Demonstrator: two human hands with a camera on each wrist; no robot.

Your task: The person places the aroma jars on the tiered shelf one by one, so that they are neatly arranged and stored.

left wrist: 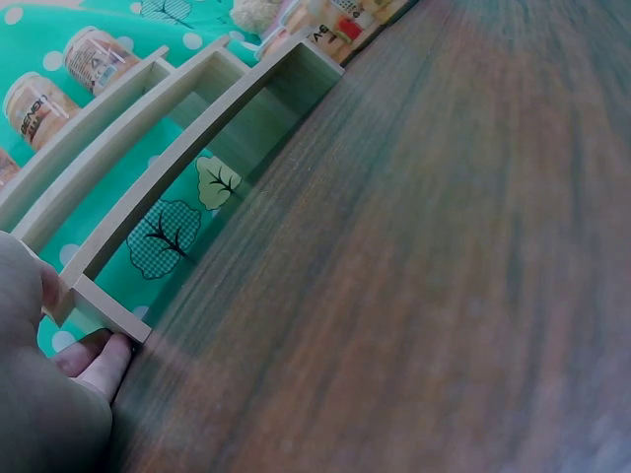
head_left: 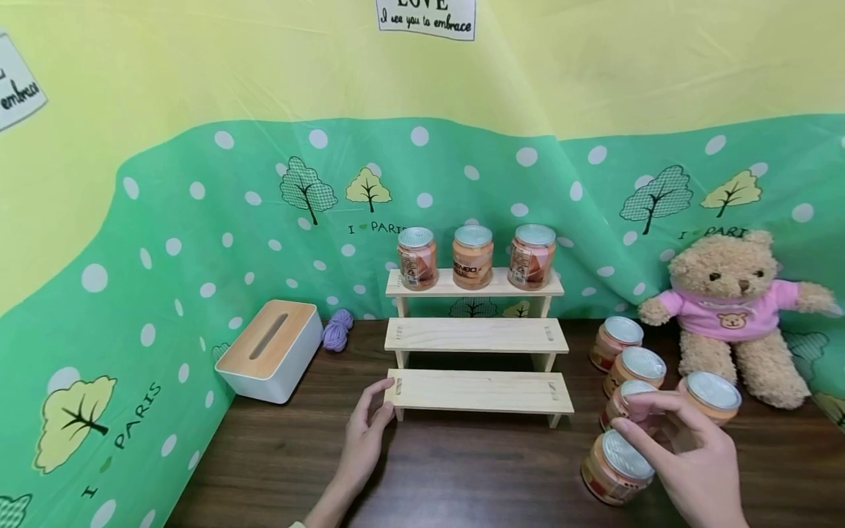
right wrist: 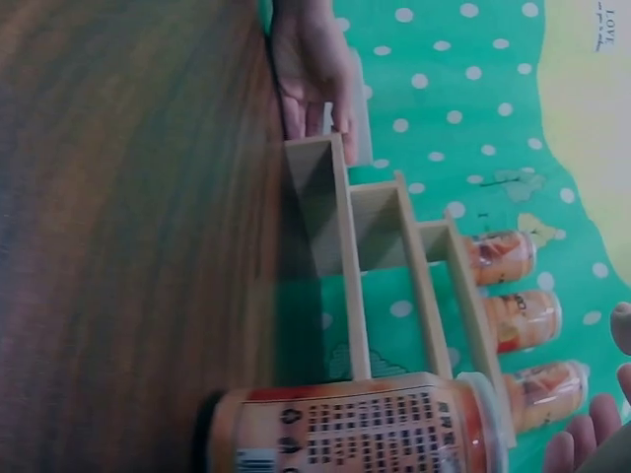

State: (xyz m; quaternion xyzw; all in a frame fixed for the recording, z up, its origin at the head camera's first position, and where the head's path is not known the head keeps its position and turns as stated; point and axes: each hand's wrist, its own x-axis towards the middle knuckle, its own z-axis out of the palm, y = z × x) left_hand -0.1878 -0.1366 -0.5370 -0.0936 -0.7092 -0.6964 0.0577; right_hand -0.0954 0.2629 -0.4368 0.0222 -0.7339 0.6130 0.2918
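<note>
A three-step wooden shelf (head_left: 475,389) stands on the table, with three orange-pink cans (head_left: 472,257) in a row on its top step. My left hand (head_left: 365,425) grips the left end of the lowest step; the left wrist view shows its fingers (left wrist: 106,370) low by the end leg. Above several similar cans at the right, my right hand (head_left: 693,455) hovers with thumb and fingers curved apart and nothing between them. The nearest of those cans (head_left: 617,469) stands upright just left of this hand. Part of another can (head_left: 627,403) is hidden behind the fingers.
A teddy bear (head_left: 729,315) in a pink shirt sits behind the cans on the right. To the shelf's left are a white tissue box (head_left: 271,352) with a wooden lid and a purple yarn bundle (head_left: 337,330). A green-and-yellow cloth (head_left: 264,205) hangs behind.
</note>
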